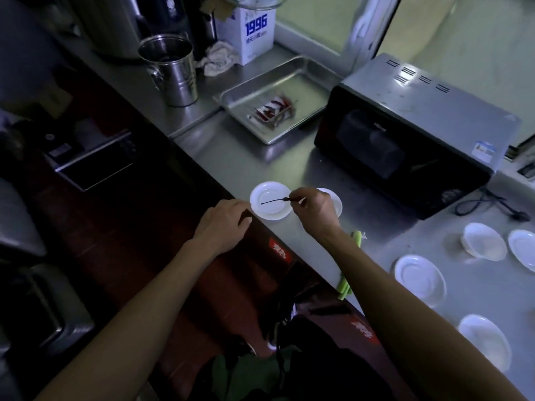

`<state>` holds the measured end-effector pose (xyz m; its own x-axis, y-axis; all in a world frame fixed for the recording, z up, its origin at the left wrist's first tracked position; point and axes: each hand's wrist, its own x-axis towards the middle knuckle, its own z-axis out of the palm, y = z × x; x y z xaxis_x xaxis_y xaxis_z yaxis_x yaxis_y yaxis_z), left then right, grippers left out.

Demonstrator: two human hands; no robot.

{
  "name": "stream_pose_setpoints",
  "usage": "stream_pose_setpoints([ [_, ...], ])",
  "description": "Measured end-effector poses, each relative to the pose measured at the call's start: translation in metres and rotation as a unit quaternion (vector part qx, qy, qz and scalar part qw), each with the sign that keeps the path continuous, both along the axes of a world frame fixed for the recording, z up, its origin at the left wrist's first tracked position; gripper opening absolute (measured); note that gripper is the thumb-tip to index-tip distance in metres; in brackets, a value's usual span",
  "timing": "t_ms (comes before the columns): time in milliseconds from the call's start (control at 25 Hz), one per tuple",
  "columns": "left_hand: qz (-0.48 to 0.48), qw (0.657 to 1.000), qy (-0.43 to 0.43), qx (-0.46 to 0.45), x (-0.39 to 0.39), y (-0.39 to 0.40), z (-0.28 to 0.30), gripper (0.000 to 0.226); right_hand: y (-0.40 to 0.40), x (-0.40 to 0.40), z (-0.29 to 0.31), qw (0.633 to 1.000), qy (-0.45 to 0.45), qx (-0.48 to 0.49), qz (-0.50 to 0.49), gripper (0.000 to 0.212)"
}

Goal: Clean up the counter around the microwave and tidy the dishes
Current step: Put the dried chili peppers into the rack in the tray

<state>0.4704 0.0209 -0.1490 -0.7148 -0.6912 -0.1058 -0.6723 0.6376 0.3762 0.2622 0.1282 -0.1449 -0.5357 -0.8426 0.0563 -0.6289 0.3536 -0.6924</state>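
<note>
My right hand (314, 211) pinches a thin dark stick (275, 201) whose tip hangs over a small white saucer (270, 212) near the counter's front edge. A second white saucer (335, 202) is mostly hidden behind that hand. My left hand (224, 224) rests with curled fingers at the counter edge, touching the first saucer's left rim. The black microwave (405, 134) stands just behind. More white dishes lie to the right: a saucer (419, 280), a plate (486, 340), a bowl (483, 241) and another saucer (524, 253).
A steel tray (240, 96) holding red-and-white wrappers and skewers sits behind on the steel counter (246, 163). A metal bucket (173, 70), a crumpled rag (217, 57) and a white box (252, 33) stand at the back. Green vegetable strips (344, 287) lie by my right forearm. The microwave's cord (492, 206) trails right.
</note>
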Motion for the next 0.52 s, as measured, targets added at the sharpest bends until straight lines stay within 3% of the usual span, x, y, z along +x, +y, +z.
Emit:
stream_pose_setpoints([
  [280,0.042,0.999,-0.023,0.023,0.021,-0.052,-0.016,0.046,-0.073,0.010,-0.020,0.999,-0.014,0.010,0.029,0.018],
  [520,0.017,0.997,-0.062,0.033,0.000,-0.132,-0.016,0.046,-0.152,-0.017,-0.033,0.997,-0.074,0.003,0.000,0.016],
])
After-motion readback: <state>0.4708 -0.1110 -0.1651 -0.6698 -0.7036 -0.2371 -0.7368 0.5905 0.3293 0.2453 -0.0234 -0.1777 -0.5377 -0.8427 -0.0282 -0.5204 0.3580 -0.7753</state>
